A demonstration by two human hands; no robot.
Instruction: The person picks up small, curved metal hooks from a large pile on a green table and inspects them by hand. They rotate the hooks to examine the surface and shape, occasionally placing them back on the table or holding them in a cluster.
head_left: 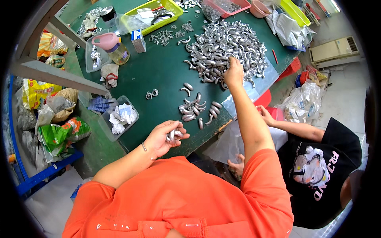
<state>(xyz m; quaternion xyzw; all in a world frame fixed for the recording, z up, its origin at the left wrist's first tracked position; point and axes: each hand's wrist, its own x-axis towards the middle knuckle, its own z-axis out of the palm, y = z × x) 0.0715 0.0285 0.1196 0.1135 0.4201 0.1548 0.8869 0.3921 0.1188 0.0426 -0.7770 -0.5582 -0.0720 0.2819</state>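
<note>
My left hand (pixel 159 139) is curled, palm up, around a few curved silver metal pieces (pixel 173 136) near the table's front edge. At the near side of a large heap of similar curved metal pieces (pixel 222 45), my right hand (pixel 234 74) has its fingers bent together and touching the heap. What those fingers pinch, if anything, is hidden. Between the hands lies a small cluster of curved pieces (pixel 191 109), with a short row of them (pixel 214 109) to its right. Two ring-like metal parts (pixel 151 94) sit farther left.
On the green table (pixel 139 79) stand a pink-topped bottle (pixel 115 49), a small box (pixel 138 41), a yellow-green tray (pixel 158 20) and a clear tub with white paper (pixel 123 117). A person in a black shirt (pixel 317 170) sits close on my right. A red pen (pixel 274 56) lies beyond the heap.
</note>
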